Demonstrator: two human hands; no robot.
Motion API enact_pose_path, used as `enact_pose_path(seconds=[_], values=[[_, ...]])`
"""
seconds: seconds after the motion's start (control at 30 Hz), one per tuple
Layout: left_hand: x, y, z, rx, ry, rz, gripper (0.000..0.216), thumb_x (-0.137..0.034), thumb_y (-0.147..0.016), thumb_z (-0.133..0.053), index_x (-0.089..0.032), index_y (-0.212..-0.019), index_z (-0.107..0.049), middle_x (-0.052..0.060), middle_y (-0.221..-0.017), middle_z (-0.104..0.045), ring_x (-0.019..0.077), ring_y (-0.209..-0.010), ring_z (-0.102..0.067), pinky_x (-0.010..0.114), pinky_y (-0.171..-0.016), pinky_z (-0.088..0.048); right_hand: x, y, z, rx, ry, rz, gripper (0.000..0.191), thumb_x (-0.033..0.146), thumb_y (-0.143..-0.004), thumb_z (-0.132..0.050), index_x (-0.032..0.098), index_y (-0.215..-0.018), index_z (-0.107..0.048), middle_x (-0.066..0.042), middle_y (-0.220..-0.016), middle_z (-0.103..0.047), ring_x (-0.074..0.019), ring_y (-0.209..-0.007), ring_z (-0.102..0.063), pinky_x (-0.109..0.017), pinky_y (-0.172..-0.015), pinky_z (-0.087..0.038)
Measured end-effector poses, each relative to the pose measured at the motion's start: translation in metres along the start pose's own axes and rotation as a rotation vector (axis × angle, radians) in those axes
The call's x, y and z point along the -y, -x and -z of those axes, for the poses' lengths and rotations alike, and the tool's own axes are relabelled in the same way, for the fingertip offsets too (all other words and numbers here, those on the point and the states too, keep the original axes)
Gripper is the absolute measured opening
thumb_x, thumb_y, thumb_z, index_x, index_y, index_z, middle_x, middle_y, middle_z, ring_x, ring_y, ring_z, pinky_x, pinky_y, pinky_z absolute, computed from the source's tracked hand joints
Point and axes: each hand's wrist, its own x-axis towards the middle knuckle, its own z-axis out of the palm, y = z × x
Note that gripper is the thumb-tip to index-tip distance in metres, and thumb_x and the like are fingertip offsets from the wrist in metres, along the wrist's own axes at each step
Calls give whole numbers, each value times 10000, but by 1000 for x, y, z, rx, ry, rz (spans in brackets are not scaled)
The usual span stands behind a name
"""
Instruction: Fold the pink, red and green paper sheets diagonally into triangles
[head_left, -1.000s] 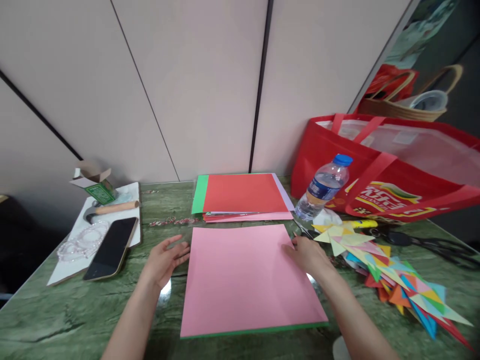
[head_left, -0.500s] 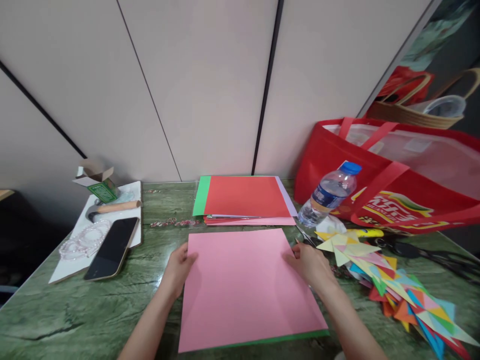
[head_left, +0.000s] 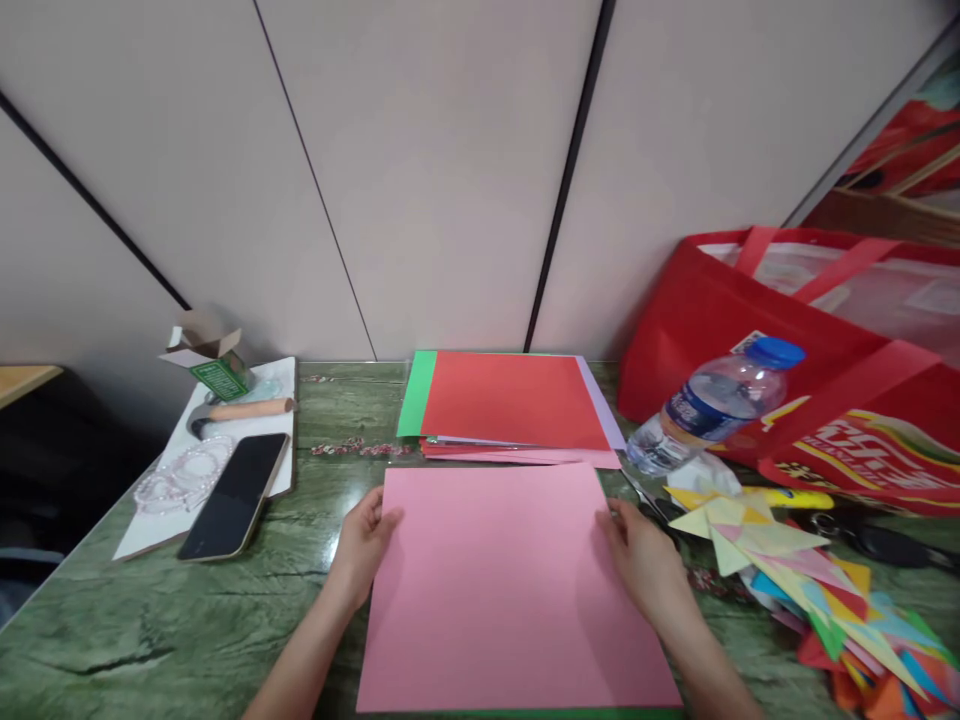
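Note:
A large pink sheet of paper lies in front of me, with a thin green edge showing under its near side. My left hand grips its left edge near the far corner, thumb on top and fingers underneath. At the right edge my right hand pinches it the same way. Just beyond is a stack of coloured paper, red on top, with green, purple and pink edges sticking out. Scissors lie beside my right hand, partly hidden.
On the left, a phone, a beaded string and a wooden-handled tool rest on a white board, near a small open box. A water bottle, red bag and folded paper pieces crowd the right.
The view has shifted, so things on the right appear farther right. Both hands keep hold of the pink sheet, which now looks squarer to me.

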Motion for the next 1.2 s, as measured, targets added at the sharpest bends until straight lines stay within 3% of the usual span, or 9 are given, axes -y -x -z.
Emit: enact_pose_path(seconds=[0.23,0.4,0.57,0.77,0.87,0.97,1.1,1.2], values=[[5,-2,-2,-66,-158,-149,711,-383,-651,-677,-155,-1265,-401,70,-877,-690,221,-752,-665,310,-651,-505,0,7,8,28,135,20,265,214,-897,-415,127,-1057,-608,-143,-934,-712,-275,-853,-667,-307,-678,-420],[11,-5,-1,-132,-408,-271,432,-343,-688,-603,-171,-1084,-603,40,-872,-665,191,-806,-619,256,-666,-457,-1,8,11,7,111,12,306,175,-866,-473,112,-1158,-543,-142,-896,-708,-260,-865,-670,-302,-686,-426],[16,-10,3,-154,-571,-330,431,-351,-708,-561,-140,-1078,-627,10,-724,-639,169,-651,-575,249,-594,-423,0,7,15,-14,112,18,274,188,-858,-489,130,-1118,-558,-122,-897,-704,-241,-861,-670,-285,-670,-418],[7,-8,2,-128,-684,-338,367,-259,-709,-550,-161,-1051,-640,16,-741,-643,171,-657,-576,261,-651,-448,-26,15,46,-83,201,-24,174,263,-811,-554,172,-911,-663,-116,-914,-705,-251,-897,-652,-296,-682,-425],[1,-2,-2,-136,-791,-358,327,-208,-702,-556,-171,-1009,-660,51,-833,-654,193,-729,-588,298,-753,-461,-34,21,57,35,294,-38,215,322,-755,-629,164,-892,-678,-130,-919,-701,-272,-890,-653,-313,-670,-439],[-3,6,-6,-125,-894,-383,303,-160,-686,-568,-183,-967,-677,76,-942,-652,224,-874,-602,325,-866,-440,-30,23,55,137,342,-31,253,283,-728,-659,138,-933,-679,-158,-981,-689,-283,-924,-651,-317,-680,-453],[-4,14,-10,-112,-1010,-394,331,-121,-706,-551,-164,-1012,-670,107,-1031,-639,235,-963,-601,323,-901,-425,-19,21,44,117,328,8,219,140,-749,-575,109,-937,-682,-204,-992,-679,-282,-932,-653,-323,-701,-457],[-6,15,-8,-103,-1081,-359,337,-90,-718,-527,-161,-1012,-677,99,-943,-665,230,-901,-625,312,-852,-439,-16,22,44,92,289,62,242,141,-762,-526,124,-954,-672,-186,-944,-688,-283,-905,-655,-340,-712,-459]])
